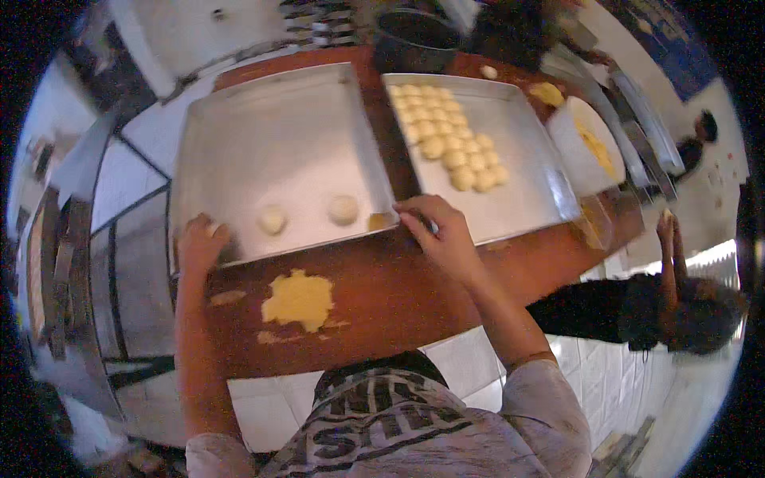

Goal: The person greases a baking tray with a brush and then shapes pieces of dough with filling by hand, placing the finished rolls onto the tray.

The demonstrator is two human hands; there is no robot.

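A large metal baking tray (271, 151) lies in front of me, with two pale dough balls (343, 209) near its front edge. My left hand (204, 243) is at the tray's front left corner, fingers curled over a pale bit that looks like another dough ball. At the front right corner, my right hand (442, 235) pinches the tray's rim; blur hides the exact contact. A small yellowish patch (380, 221) shows beside those fingertips. To the right, a second baking tray (530, 171) carries several dough balls (446, 135) packed together at its left side.
Yellow crumbly dough or flour (298, 300) is spread on the brown table (382, 287) nearest me. A white tub (578, 151) with yellow contents stands at the right. Behind the trays is a dark pot (416, 40). Another person (637, 311) is at the right.
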